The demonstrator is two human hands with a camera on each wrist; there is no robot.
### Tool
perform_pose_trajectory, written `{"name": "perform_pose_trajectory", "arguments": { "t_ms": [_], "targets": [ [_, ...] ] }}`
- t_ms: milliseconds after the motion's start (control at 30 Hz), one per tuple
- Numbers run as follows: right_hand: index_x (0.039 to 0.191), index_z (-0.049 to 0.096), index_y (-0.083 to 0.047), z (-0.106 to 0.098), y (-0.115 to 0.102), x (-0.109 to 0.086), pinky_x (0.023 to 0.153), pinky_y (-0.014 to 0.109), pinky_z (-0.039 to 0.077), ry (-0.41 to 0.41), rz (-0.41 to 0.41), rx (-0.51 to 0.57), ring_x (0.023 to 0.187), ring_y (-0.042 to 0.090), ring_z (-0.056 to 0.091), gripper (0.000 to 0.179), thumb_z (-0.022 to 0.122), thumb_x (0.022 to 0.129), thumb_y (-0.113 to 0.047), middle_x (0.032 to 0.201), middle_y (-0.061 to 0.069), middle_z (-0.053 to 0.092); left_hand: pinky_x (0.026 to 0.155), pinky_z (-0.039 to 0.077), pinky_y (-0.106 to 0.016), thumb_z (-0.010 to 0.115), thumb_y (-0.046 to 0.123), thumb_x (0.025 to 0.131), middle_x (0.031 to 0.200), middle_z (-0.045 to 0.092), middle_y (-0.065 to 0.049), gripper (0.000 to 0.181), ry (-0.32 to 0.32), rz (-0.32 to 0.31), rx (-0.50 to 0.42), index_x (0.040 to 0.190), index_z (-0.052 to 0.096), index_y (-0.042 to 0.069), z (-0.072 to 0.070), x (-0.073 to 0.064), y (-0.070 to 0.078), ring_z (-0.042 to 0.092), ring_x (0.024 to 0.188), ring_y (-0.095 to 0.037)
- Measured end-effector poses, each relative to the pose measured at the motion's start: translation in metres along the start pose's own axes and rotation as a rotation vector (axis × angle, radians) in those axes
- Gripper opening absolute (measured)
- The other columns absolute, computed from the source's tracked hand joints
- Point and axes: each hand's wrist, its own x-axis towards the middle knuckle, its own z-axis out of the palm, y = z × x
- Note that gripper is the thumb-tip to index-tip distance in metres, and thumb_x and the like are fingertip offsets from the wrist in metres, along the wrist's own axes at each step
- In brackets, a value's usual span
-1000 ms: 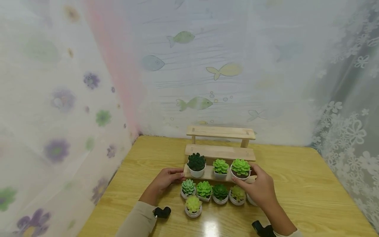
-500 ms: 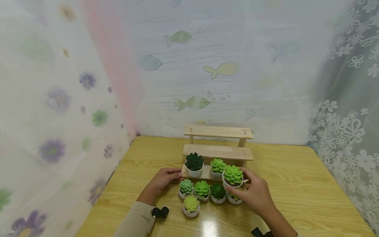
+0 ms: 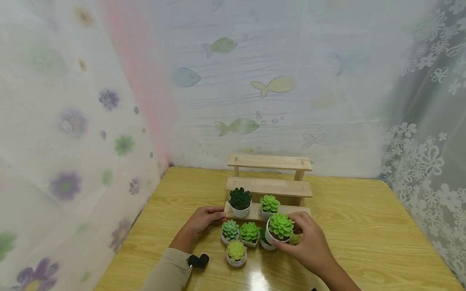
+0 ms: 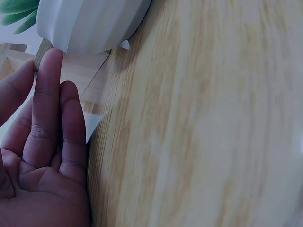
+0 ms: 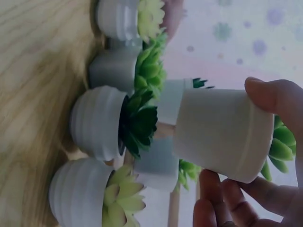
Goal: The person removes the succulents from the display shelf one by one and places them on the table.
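Observation:
In the head view my right hand [image 3: 309, 244] grips a white round pot with a bright green succulent [image 3: 280, 225] by its rim, in front of the wooden tiered plant stand [image 3: 269, 186]. The right wrist view shows this pot [image 5: 215, 132] raised off the table, thumb on one side and fingers on the other. My left hand [image 3: 202, 221] pinches the left end of the stand's lowest board. On that board stand a dark green succulent [image 3: 240, 199] and a smaller bright green succulent [image 3: 270, 203].
In front of the stand is a row with a pale blue-green succulent [image 3: 230, 229], a bright green one [image 3: 249, 231] and a dark green one [image 5: 139, 123]. A yellowish one [image 5: 124, 196] is partly behind my right hand. Nearer sits a yellow-green succulent [image 3: 236, 250] on the wooden table [image 3: 364, 226].
My right hand has lifted the bright green potted succulent off the right of the lowest board and brought it forward and left, over the front row. My left hand stays at the board's end.

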Motion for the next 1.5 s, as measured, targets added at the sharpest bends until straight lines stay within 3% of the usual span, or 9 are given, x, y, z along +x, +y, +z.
{"name": "perform_pose_trajectory", "arguments": {
  "t_ms": [367, 467, 667, 767, 900, 1100, 1500],
  "targets": [
    [0.118, 0.072, -0.030, 0.003, -0.004, -0.010, 0.079, 0.029, 0.058, -0.104, 0.033, 0.047, 0.096, 0.005, 0.061, 0.066, 0.097, 0.061, -0.054, 0.109, -0.015, 0.063, 0.097, 0.059, -0.036, 0.072, 0.023, 0.099, 0.104, 0.080, -0.010, 0.044, 0.011, -0.010, -0.029, 0.135, 0.066, -0.001, 0.001, 0.001, -0.001, 0.076, 0.098, -0.017],
    [0.117, 0.072, -0.030, 0.006, -0.006, -0.013, 0.086, 0.033, 0.057, -0.124, 0.039, 0.025, 0.100, 0.007, 0.061, 0.067, 0.098, 0.060, -0.054, 0.110, -0.016, 0.064, 0.096, 0.059, -0.036, 0.072, 0.024, 0.099, 0.104, 0.080, -0.010, 0.045, 0.009, -0.006, -0.024, 0.135, 0.066, -0.002, 0.000, 0.002, -0.002, 0.076, 0.098, -0.017],
    [0.118, 0.072, -0.028, 0.010, -0.009, -0.018, 0.086, 0.030, 0.058, -0.182, -0.004, 0.035, 0.102, 0.007, 0.062, 0.066, 0.099, 0.062, -0.048, 0.111, -0.019, 0.062, 0.099, 0.058, -0.038, 0.072, 0.025, 0.099, 0.104, 0.080, -0.010, 0.045, 0.003, -0.010, -0.010, 0.135, 0.066, -0.002, -0.001, 0.000, -0.001, 0.076, 0.099, -0.019],
    [0.121, 0.072, -0.026, 0.012, -0.010, -0.020, 0.090, 0.035, 0.057, -0.218, -0.013, 0.028, 0.108, 0.011, 0.063, 0.070, 0.096, 0.062, -0.055, 0.115, -0.017, 0.062, 0.100, 0.057, -0.038, 0.072, 0.026, 0.099, 0.105, 0.080, -0.010, 0.046, 0.000, -0.020, -0.004, 0.136, 0.066, 0.000, -0.001, -0.001, 0.000, 0.076, 0.101, -0.019],
    [0.124, 0.071, -0.023, 0.016, -0.009, -0.020, 0.083, 0.032, 0.058, -0.284, -0.015, 0.056, 0.102, 0.013, 0.062, 0.072, 0.093, 0.066, -0.059, 0.115, -0.012, 0.061, 0.102, 0.056, -0.039, 0.071, 0.028, 0.100, 0.108, 0.079, -0.011, 0.047, -0.009, -0.015, 0.000, 0.139, 0.064, 0.001, -0.002, -0.001, 0.002, 0.075, 0.104, -0.020],
    [0.128, 0.070, -0.017, 0.026, -0.006, -0.023, 0.070, 0.025, 0.054, -0.358, -0.059, 0.095, 0.087, -0.001, 0.055, 0.070, 0.093, 0.071, -0.052, 0.108, -0.010, 0.057, 0.100, 0.057, -0.038, 0.071, 0.028, 0.100, 0.107, 0.079, -0.011, 0.048, -0.014, -0.009, 0.009, 0.139, 0.064, 0.001, -0.001, -0.001, 0.001, 0.075, 0.104, -0.021],
    [0.131, 0.070, -0.015, 0.041, 0.000, -0.030, 0.060, 0.024, 0.041, -0.429, -0.036, 0.020, 0.077, 0.003, 0.050, 0.075, 0.090, 0.073, -0.057, 0.097, -0.008, 0.054, 0.101, 0.057, -0.038, 0.071, 0.026, 0.100, 0.107, 0.079, -0.011, 0.047, 0.004, -0.018, -0.010, 0.139, 0.064, -0.001, -0.001, 0.001, -0.001, 0.076, 0.102, -0.020]
  ]
}}
